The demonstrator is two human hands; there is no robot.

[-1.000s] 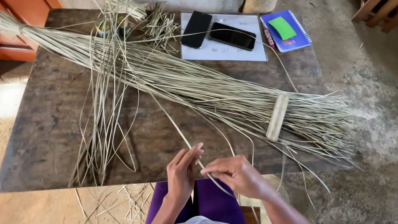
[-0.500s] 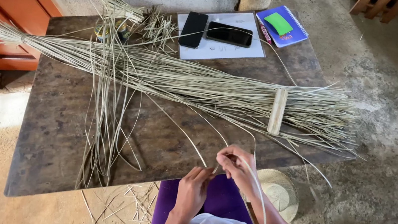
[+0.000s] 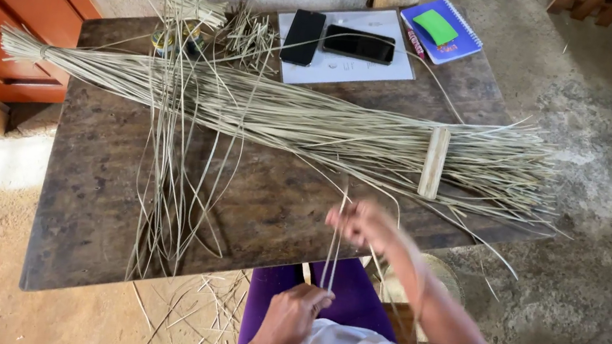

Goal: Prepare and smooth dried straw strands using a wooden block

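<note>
The person's torso is cut off at the bottom edge, and the right hand (image 3: 362,224) at centre frame is blurred; its fingers look closed around the tops of thin reed strips (image 3: 333,249). These strips run down to the left hand (image 3: 295,314), low centre, whose fingers pinch their lower ends. Above, the big reed bundle (image 3: 289,119) lies across the dark wooden table (image 3: 92,200).

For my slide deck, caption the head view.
Two hands stretch thin straw strands beside a long tied bundle on a wooden table.
</note>
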